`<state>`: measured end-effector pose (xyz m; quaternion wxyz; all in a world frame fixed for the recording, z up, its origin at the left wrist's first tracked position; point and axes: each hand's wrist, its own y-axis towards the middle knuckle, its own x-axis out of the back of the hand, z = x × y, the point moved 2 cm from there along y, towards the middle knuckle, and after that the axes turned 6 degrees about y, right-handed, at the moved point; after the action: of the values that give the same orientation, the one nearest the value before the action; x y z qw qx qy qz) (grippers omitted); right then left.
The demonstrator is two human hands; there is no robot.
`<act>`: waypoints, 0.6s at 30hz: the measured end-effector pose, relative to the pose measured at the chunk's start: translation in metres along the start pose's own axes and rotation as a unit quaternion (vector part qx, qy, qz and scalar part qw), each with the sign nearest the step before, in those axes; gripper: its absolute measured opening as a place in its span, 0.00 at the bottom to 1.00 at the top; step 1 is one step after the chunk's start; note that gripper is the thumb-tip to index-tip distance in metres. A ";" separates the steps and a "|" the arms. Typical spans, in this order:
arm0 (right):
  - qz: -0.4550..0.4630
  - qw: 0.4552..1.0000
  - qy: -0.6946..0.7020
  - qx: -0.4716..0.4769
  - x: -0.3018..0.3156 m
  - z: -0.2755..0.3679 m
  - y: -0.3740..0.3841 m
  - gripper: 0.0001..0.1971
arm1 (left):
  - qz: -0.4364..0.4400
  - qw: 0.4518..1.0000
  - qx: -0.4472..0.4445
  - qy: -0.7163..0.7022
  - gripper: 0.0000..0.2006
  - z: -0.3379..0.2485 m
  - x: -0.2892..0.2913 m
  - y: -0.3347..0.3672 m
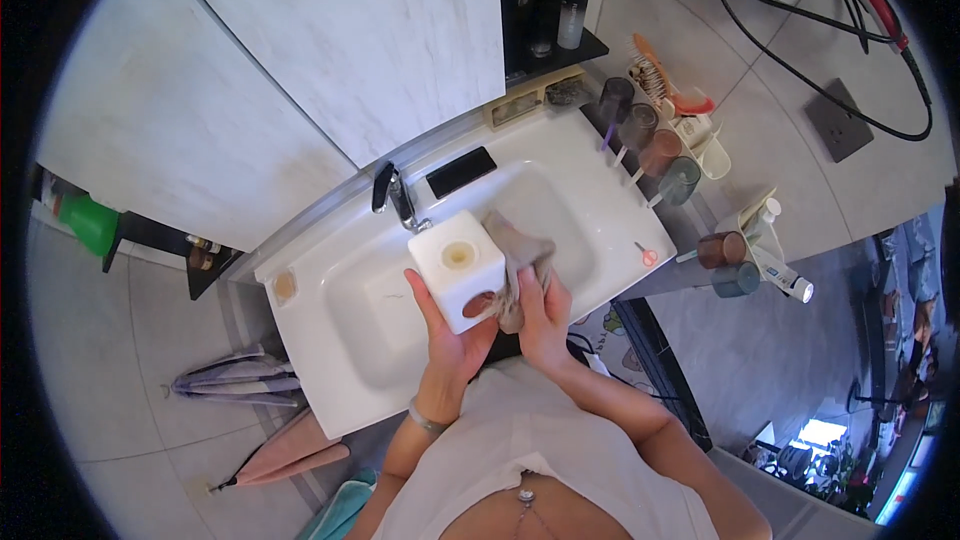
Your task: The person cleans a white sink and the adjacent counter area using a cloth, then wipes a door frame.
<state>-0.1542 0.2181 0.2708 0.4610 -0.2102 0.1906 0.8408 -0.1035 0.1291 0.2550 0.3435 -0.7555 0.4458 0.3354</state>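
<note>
My left hand [458, 348] supports a white cube-shaped box [438, 275] from its left and underneath, thumb up along the side. A yellowish round recess marks the box's upper face, and a round hole opens in the face nearer me. In my right hand [543, 325] is a crumpled grey-beige cloth [520, 250], bunched against the box's right side. Part of the fingers is hidden behind the cloth and box. Both hands are above the front edge of a white double-basin sink [350, 380].
A black faucet [398, 202] and a flat black rectangular object [461, 172] are at the sink's back. Tinted cups [660, 152] hang along the right wall, near an orange hairbrush [650, 70]. Marbled cabinet doors [350, 30] overhang the back. Towels [290, 440] hang at left.
</note>
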 end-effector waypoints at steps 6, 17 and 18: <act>-0.051 0.988 -0.044 0.141 0.008 0.001 -0.010 0.16 | -0.005 0.949 -0.134 0.287 0.21 -0.011 0.008 0.002; -0.021 0.943 -0.286 0.170 0.018 0.015 0.002 0.16 | 0.022 0.889 -0.239 0.390 0.33 -0.028 -0.006 0.000; -0.021 0.943 -0.286 0.170 0.017 0.016 0.004 0.16 | 0.022 0.889 -0.239 0.390 0.33 -0.026 -0.004 0.001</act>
<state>-0.1682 0.2361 0.2756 0.5429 0.1162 0.1863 0.8106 -0.1005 0.1087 0.2722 -0.0562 -0.8744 0.4673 0.1177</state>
